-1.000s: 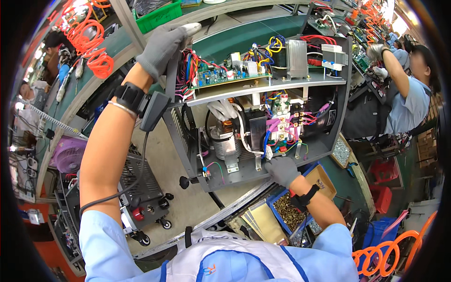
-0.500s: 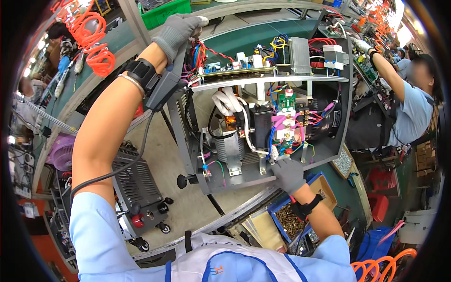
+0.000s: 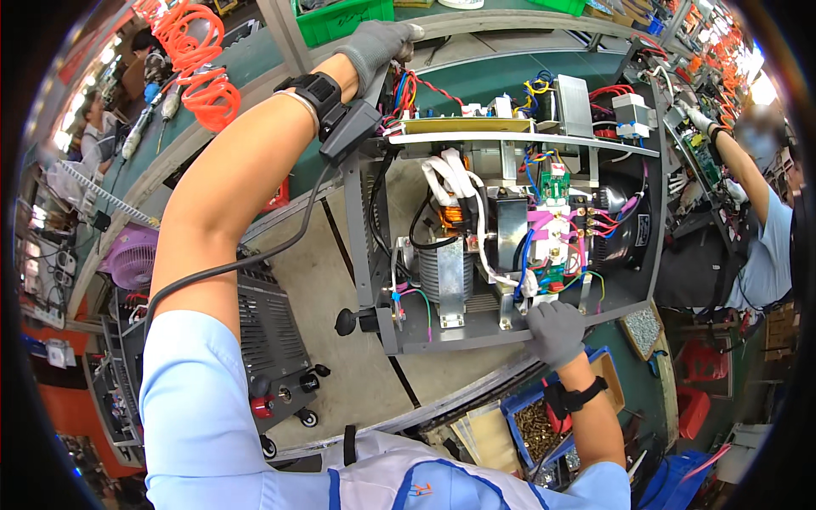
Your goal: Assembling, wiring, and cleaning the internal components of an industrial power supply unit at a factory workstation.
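Note:
A dark grey metal machine chassis [image 3: 463, 340] stands before me, its side uncovered. Inside are a finned metal coil housing [image 3: 442, 276], thick white cables [image 3: 449, 177], a small green circuit board [image 3: 555, 180] and a black cylindrical part [image 3: 625, 225]. My left hand [image 3: 378, 53], in a grey glove, is closed at the chassis's far left corner; its grip is partly hidden. The near edge is held by my gloved right hand [image 3: 557, 333], fingers curled over it below the wired terminals. A black device [image 3: 353, 132] with a cable is strapped at my left wrist.
A blue bin of brass-coloured fasteners [image 3: 537, 429] sits by my right forearm. Another vented chassis on casters [image 3: 268, 331] stands at left. Orange coiled hoses [image 3: 208, 72] hang at upper left. At right, a co-worker's arm [image 3: 744, 166] reaches over another unit.
The view has turned and shifted, so the chassis and my hands appear farther right and slightly rotated clockwise. Both hands stay at the same places on the chassis.

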`<state>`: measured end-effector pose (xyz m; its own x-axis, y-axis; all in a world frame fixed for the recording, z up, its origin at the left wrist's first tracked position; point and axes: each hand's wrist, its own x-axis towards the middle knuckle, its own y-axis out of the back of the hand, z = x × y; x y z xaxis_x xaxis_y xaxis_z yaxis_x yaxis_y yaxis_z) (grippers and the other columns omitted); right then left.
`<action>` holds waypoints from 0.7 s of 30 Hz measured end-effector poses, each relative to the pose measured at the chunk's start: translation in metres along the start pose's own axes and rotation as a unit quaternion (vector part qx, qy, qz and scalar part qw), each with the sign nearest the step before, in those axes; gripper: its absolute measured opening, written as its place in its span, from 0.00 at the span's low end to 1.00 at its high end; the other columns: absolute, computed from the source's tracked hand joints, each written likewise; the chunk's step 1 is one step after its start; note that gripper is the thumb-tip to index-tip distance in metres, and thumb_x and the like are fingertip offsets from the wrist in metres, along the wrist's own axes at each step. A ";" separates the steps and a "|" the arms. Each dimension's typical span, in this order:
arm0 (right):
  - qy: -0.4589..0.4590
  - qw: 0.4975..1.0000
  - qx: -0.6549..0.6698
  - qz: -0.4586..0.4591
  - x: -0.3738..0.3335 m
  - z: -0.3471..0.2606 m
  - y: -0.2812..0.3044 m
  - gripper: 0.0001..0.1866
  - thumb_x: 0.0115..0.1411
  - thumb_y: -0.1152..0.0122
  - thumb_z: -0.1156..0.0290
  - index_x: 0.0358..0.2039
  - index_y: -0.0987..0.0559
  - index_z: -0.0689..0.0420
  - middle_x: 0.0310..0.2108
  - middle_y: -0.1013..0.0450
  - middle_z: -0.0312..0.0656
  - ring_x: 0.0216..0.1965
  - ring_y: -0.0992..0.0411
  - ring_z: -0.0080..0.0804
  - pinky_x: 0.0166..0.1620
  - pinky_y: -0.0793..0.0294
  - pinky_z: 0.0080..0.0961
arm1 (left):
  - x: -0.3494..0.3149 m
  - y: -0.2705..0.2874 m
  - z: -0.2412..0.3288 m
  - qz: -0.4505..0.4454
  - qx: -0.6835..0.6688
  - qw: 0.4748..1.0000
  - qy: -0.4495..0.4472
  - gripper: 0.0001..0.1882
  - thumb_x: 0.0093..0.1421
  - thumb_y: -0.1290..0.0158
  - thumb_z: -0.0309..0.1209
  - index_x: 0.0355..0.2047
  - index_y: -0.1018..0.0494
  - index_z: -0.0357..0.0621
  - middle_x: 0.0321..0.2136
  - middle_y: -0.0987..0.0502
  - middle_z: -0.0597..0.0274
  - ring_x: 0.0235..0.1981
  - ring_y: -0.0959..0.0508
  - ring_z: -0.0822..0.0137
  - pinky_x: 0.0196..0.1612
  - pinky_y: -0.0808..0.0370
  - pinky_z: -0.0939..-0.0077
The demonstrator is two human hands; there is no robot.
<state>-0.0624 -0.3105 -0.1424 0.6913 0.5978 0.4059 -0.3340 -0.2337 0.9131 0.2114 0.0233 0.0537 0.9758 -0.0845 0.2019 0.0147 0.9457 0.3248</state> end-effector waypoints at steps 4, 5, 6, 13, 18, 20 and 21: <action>-0.007 1.000 -0.004 0.010 -0.001 -0.001 0.000 0.09 0.35 0.43 0.68 0.17 0.33 0.49 0.16 0.39 0.35 0.20 0.35 0.32 0.21 0.38 0.29 | 0.001 -0.003 -0.002 -0.006 -0.027 1.000 0.013 0.17 0.57 0.49 0.32 0.13 0.38 0.46 0.11 0.41 0.69 0.17 0.40 0.72 0.27 0.39 0.76; -0.006 1.000 0.000 0.010 -0.001 -0.001 0.000 0.09 0.35 0.43 0.68 0.16 0.34 0.50 0.15 0.39 0.35 0.19 0.35 0.31 0.21 0.38 0.28 | -0.005 -0.004 0.000 -0.007 -0.024 1.000 0.008 0.17 0.57 0.49 0.32 0.13 0.38 0.46 0.11 0.41 0.69 0.17 0.40 0.72 0.27 0.39 0.76; -0.007 1.000 -0.002 0.015 -0.002 -0.002 -0.001 0.09 0.35 0.43 0.68 0.16 0.34 0.50 0.15 0.39 0.35 0.19 0.35 0.31 0.21 0.38 0.28 | -0.009 -0.003 0.003 -0.009 -0.032 0.999 0.015 0.17 0.58 0.49 0.32 0.13 0.38 0.46 0.11 0.41 0.69 0.17 0.40 0.72 0.27 0.39 0.77; 0.008 1.000 0.012 0.025 -0.004 0.001 -0.001 0.09 0.34 0.43 0.69 0.17 0.33 0.50 0.15 0.39 0.34 0.19 0.35 0.30 0.21 0.38 0.28 | -0.019 -0.005 0.013 -0.005 -0.046 0.999 0.029 0.18 0.59 0.51 0.30 0.12 0.37 0.46 0.12 0.41 0.70 0.17 0.41 0.73 0.29 0.35 0.77; 0.021 0.999 0.037 0.018 -0.002 0.006 0.003 0.09 0.34 0.43 0.69 0.19 0.32 0.49 0.16 0.38 0.34 0.20 0.35 0.30 0.21 0.37 0.27 | -0.015 -0.004 0.013 0.024 -0.049 0.998 0.028 0.18 0.59 0.50 0.31 0.12 0.36 0.45 0.11 0.40 0.69 0.18 0.37 0.72 0.31 0.33 0.76; 0.020 0.999 0.025 0.022 -0.004 0.006 0.003 0.08 0.35 0.43 0.69 0.19 0.32 0.49 0.16 0.38 0.34 0.20 0.34 0.30 0.21 0.37 0.27 | -0.016 -0.010 0.013 0.032 -0.044 0.998 0.029 0.18 0.59 0.51 0.31 0.12 0.36 0.45 0.11 0.40 0.69 0.18 0.37 0.72 0.32 0.33 0.75; 0.015 0.999 0.025 0.022 -0.004 0.006 0.002 0.08 0.35 0.43 0.69 0.19 0.32 0.49 0.16 0.38 0.34 0.20 0.34 0.30 0.21 0.37 0.27 | -0.016 -0.012 0.013 0.045 -0.041 0.998 0.029 0.18 0.59 0.51 0.31 0.12 0.37 0.46 0.11 0.40 0.69 0.18 0.36 0.72 0.32 0.33 0.75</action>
<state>-0.0620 -0.3176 -0.1419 0.6577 0.6081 0.4446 -0.3309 -0.2970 0.8957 0.1923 0.0095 0.0589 0.9849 0.0175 0.1725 -0.0575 0.9715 0.2299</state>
